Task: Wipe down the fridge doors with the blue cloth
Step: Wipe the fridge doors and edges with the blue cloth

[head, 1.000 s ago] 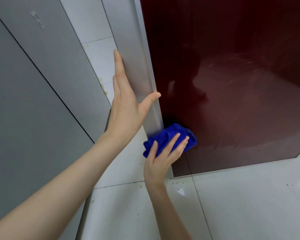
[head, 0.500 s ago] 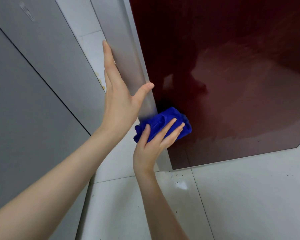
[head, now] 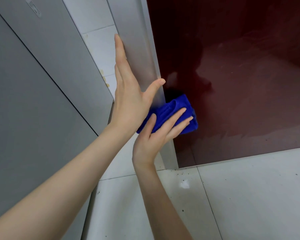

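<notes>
The glossy dark red fridge door point(head: 241, 84) fills the upper right, with a grey side panel point(head: 137, 40) along its left edge. My right hand point(head: 156, 135) presses the bunched blue cloth point(head: 171, 110) flat against the door's lower left corner, fingers spread over the cloth. My left hand point(head: 130, 94) lies flat and open against the grey side panel just above, thumb hooked around the door's edge. Part of the cloth is hidden behind my left palm.
A grey cabinet or wall panel point(head: 33, 101) stands on the left, leaving a narrow gap with white wall tiles point(head: 97, 40) beside the fridge. White floor tiles point(head: 249, 196) with small dark specks lie below the door.
My right hand has slid the blue cloth upward along the door's left edge, closer to my left hand. My left hand has stayed flat on the side panel.
</notes>
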